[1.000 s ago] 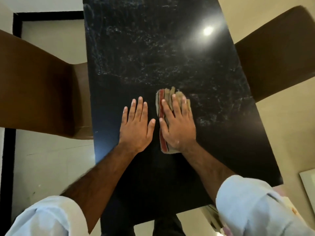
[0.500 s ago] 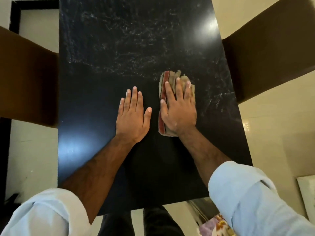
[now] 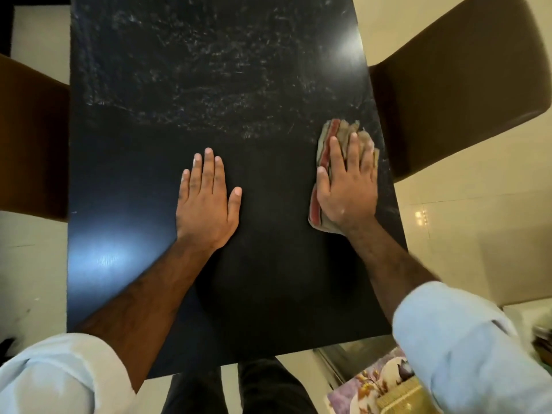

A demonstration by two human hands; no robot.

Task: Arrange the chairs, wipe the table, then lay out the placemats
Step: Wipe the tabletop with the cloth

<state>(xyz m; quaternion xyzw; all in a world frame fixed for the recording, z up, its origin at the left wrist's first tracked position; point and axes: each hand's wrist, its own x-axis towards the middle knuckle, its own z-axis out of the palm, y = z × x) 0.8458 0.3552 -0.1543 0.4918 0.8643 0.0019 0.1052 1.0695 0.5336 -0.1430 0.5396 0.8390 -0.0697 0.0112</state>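
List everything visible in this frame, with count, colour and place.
table: one, black, centre, far half streaked
cloth: one, beige with red stripes, right side of table under the right hand
chairs: two, brown, one at left edge, one at right
floral item: one, purple patterned, bottom right on the floor side
floor: cream tiles
left hand: flat on table, empty
right hand: flat, pressing the cloth
sleeves: two, light blue

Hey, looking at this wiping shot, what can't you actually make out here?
Head view only:
- Cloth: mostly hidden under the right hand; its full size and pattern are unclear.
- Table: far end cut off by the top edge.
- Both chairs: cropped by the picture edges; legs unseen.
- Floral items at bottom right: covered by the sleeve; unclear whether placemats.
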